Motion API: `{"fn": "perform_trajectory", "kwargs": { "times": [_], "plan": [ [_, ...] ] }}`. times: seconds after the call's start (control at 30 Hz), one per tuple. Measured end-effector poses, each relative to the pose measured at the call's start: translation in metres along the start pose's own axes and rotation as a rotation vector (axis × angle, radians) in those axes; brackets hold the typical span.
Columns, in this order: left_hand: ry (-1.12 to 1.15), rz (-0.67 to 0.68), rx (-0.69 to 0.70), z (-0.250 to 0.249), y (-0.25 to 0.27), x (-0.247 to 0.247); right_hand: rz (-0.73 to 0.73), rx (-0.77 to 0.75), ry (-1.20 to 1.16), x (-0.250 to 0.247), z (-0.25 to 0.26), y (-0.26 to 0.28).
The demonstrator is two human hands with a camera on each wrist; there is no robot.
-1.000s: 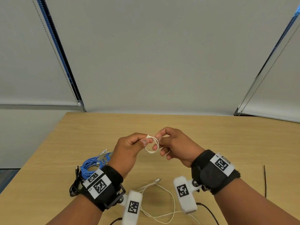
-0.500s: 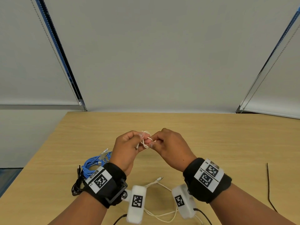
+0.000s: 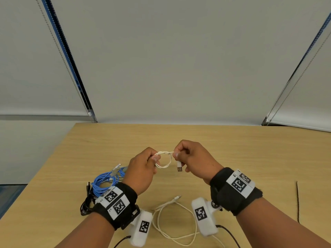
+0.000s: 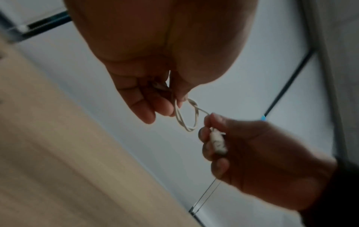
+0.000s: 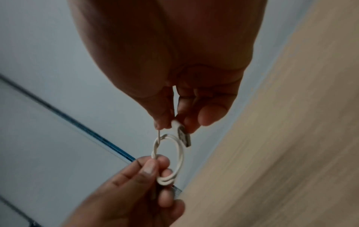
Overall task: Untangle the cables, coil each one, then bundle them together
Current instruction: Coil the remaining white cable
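Note:
Above the table I hold a short white cable [image 3: 164, 161] wound into a small coil [image 5: 175, 155]. My left hand [image 3: 143, 167] pinches the coil's left side [image 4: 179, 116] between thumb and fingers. My right hand [image 3: 191, 158] pinches the cable's free end, and its USB plug [image 3: 179, 166] sticks out below the fingers [image 5: 183, 135]. The end runs taut from the coil's top to my right hand. A blue coiled cable [image 3: 107, 181] and a black cable [image 3: 87, 201] lie left of my left wrist. A longer white cable [image 3: 172, 221] lies loose between my forearms.
The wooden table [image 3: 232, 144] reaches to a grey wall with window blinds. A thin dark tie [image 3: 297, 201] lies on the table at the right. Blind cords [image 3: 71, 76] hang at the far left and far right.
My hands have drawn apart. The white coil, bunched between the fingertips half a second ago, hangs open as a ring, and the USB plug shows below my right fingers.

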State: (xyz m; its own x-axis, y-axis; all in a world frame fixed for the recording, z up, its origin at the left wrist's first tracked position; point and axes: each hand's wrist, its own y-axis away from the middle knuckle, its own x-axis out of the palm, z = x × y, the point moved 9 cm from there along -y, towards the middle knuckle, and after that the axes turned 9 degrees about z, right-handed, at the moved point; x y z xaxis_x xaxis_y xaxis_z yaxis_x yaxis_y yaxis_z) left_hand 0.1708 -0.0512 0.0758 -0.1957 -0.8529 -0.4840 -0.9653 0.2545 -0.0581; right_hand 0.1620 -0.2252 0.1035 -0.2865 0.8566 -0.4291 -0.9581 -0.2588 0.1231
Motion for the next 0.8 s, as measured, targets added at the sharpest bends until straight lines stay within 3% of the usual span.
{"fn": "perform_trajectory", "kwargs": {
  "times": [0.1, 0.3, 0.4, 0.6, 0.8],
  "plan": [
    [0.296, 0.074, -0.089, 0.012, 0.001, 0.01, -0.062, -0.043, 0.097, -0.006, 0.002, 0.0],
    [0.393, 0.086, -0.11, 0.013, 0.003, 0.02, -0.007, 0.019, -0.603, 0.01, -0.022, -0.003],
    [0.358, 0.043, -0.114, 0.011, 0.003, 0.017, 0.038, 0.076, -0.732, 0.018, -0.028, -0.001],
    [0.274, -0.08, -0.097, 0.008, 0.003, 0.007, 0.057, 0.128, -0.549, 0.023, -0.03, 0.003],
    [0.197, -0.181, -0.051, 0.0, 0.003, -0.003, -0.022, 0.038, -0.346, 0.022, -0.013, 0.007]
  ]
}}
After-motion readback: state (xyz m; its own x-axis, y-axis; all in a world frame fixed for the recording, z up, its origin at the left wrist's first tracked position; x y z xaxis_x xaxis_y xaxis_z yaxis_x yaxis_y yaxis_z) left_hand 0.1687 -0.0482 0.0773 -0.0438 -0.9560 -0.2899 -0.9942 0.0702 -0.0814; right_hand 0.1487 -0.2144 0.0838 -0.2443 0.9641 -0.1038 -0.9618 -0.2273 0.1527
